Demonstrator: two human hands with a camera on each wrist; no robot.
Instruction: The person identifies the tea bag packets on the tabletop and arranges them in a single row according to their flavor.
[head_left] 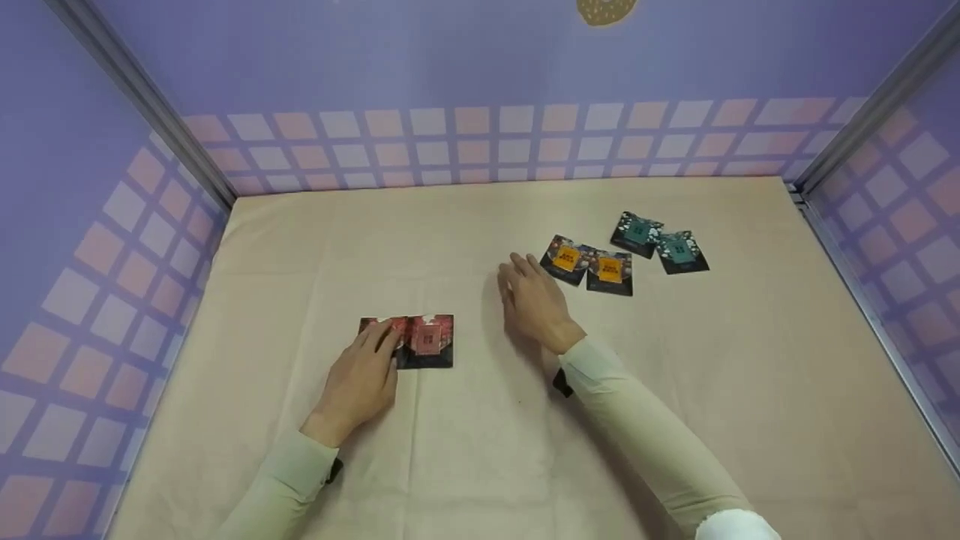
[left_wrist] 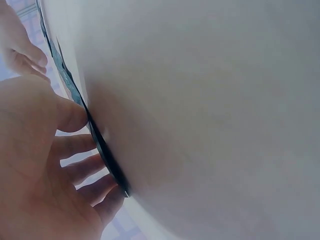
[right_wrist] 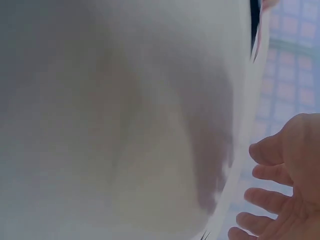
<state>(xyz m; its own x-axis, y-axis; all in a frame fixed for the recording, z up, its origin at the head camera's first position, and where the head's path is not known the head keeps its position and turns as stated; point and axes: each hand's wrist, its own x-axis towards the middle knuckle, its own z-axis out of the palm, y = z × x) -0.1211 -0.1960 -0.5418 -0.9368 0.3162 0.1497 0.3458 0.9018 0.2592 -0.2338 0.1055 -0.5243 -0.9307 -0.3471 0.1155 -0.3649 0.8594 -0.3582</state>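
Two flat square red-and-black packets lie side by side left of the middle. My left hand rests its fingers on the left red packet and covers much of it. In the left wrist view, the thumb touches the dark packet edge. The right red packet is uncovered, with a red label. My right hand holds nothing; its fingers are spread loosely in the right wrist view. Its fingertips are close to the left orange-labelled packet, beside another orange-labelled packet.
Behind to the right lie two green-labelled packets, one farther back and one to its right. A pale cloth covers the table. Purple checked panels stand at the back and sides.
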